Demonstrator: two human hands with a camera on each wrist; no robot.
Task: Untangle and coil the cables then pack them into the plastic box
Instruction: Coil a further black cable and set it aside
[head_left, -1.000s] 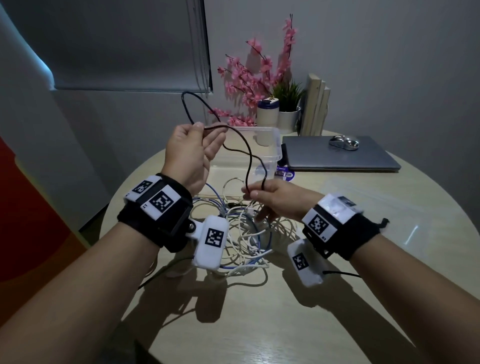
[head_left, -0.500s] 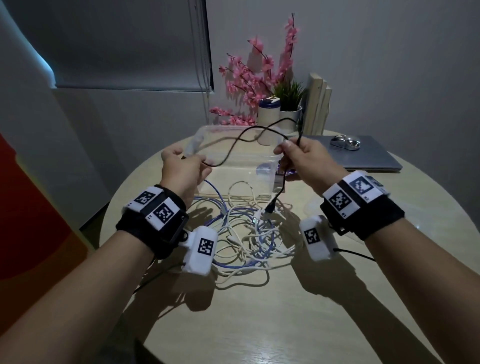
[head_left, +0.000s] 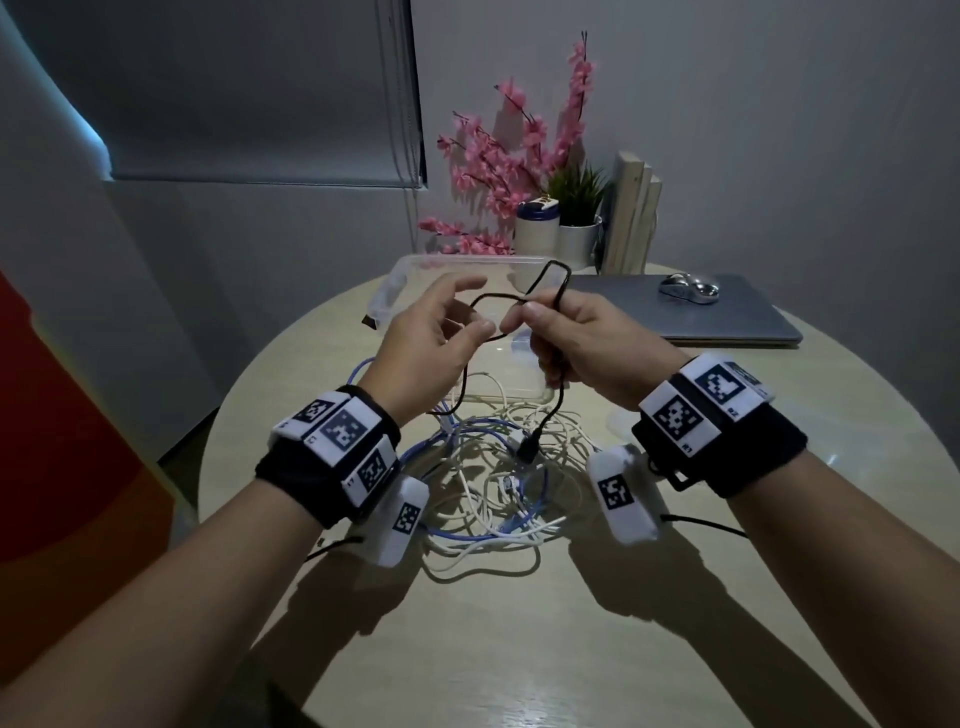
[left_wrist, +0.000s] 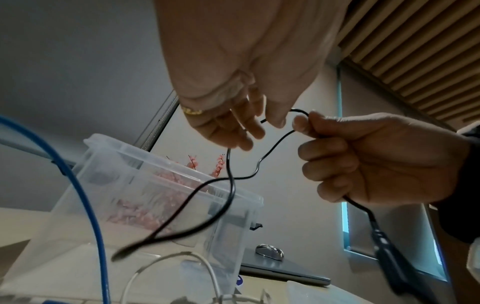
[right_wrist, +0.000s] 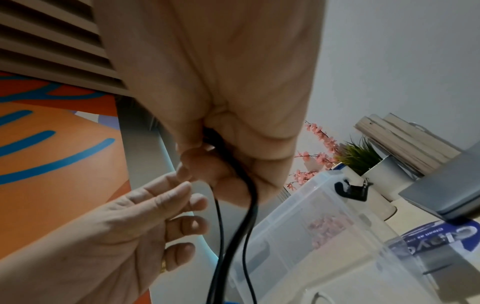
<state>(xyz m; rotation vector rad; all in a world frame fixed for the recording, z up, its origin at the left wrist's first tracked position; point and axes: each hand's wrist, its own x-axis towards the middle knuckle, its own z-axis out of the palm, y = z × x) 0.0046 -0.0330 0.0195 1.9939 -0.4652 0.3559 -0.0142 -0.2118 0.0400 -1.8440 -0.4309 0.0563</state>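
Note:
A thin black cable (head_left: 553, 270) is held up over the table, folded into loops. My right hand (head_left: 540, 322) grips the loops in a fist, and the cable (right_wrist: 249, 205) runs out below the curled fingers. Its black plug (head_left: 529, 448) dangles just above a tangle of white and blue cables (head_left: 493, 483). My left hand (head_left: 457, 322) is right beside it with fingers straight and spread. The black cable (left_wrist: 259, 162) passes between its thumb and fingers. The clear plastic box (head_left: 400, 275) stands open just behind both hands.
A round pale table (head_left: 571, 649) carries everything. At the back right lie a closed grey laptop (head_left: 727, 322) and a silver mouse (head_left: 688, 286). Pink flowers (head_left: 519, 150), a small potted plant (head_left: 579, 192) and books (head_left: 634, 218) stand at the wall.
My hands, held apart with the black cable stretched between them, have come together. The right hand now holds gathered loops, and the left hand's fingers have straightened and loosened.

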